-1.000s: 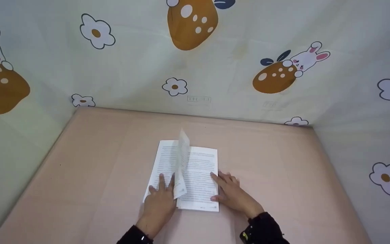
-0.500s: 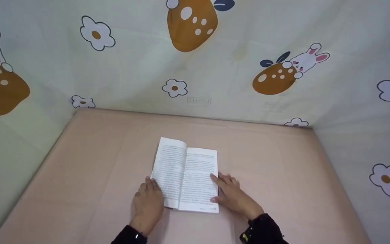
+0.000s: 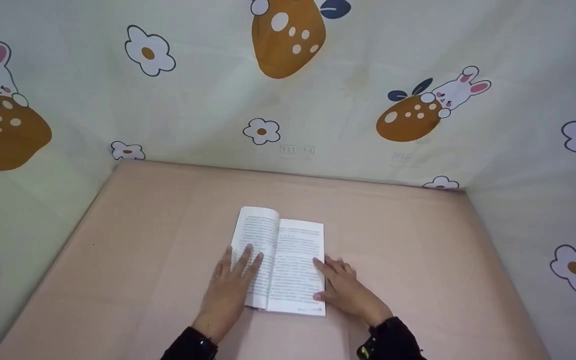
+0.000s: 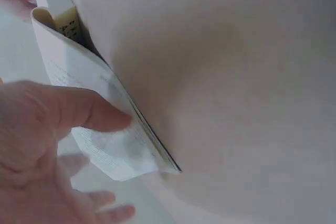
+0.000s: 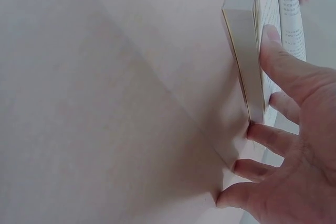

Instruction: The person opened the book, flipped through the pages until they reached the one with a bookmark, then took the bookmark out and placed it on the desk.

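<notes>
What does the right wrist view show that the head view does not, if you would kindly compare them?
Only the right wrist view shows the thick side of the page block and the palm side of the right hand.

Only the head view shows the printed rabbits and flowers on the wall, and the black sleeves.

Both share the open book, the right thumb on its page, and the pinkish table surface.

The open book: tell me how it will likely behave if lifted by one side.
The book would probably flop at the fold, since the left pages bow up there. The page block that the right hand touches looks thick, so that side may feel heavier. With square edges, it seems unlikely to roll.
</notes>
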`<action>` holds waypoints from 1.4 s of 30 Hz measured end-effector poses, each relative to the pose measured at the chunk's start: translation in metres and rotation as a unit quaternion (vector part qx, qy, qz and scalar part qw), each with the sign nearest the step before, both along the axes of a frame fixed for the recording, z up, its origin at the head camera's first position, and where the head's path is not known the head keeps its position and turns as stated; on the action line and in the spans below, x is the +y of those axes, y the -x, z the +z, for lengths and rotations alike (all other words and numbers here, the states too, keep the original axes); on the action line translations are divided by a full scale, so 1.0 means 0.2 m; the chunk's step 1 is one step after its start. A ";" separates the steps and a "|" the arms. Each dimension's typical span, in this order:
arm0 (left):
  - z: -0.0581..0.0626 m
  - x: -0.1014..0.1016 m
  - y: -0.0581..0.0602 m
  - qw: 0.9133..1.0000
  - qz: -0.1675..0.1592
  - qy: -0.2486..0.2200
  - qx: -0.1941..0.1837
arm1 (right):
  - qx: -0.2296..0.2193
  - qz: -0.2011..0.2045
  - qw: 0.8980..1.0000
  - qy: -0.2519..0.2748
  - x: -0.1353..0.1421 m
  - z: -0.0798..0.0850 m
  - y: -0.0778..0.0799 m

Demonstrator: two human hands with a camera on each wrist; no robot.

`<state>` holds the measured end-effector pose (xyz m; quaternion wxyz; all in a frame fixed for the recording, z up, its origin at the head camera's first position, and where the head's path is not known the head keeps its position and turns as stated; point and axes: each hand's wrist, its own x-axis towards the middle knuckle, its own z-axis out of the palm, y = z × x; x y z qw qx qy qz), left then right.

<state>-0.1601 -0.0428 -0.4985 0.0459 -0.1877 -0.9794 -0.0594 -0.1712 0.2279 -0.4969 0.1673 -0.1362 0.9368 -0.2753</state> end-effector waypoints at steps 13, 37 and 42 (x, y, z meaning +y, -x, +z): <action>0.02 0.12 -0.01 0.999 0.021 -0.029 -0.032 | 0.005 0.000 1.000 -0.014 0.00 0.00 -0.01; 0.05 0.32 -0.01 0.980 0.053 0.190 -0.030 | -0.002 0.047 0.999 -0.002 0.03 0.01 0.00; 0.05 0.32 -0.01 0.978 0.033 0.204 -0.023 | -0.014 0.050 0.999 -0.003 0.03 0.02 -0.01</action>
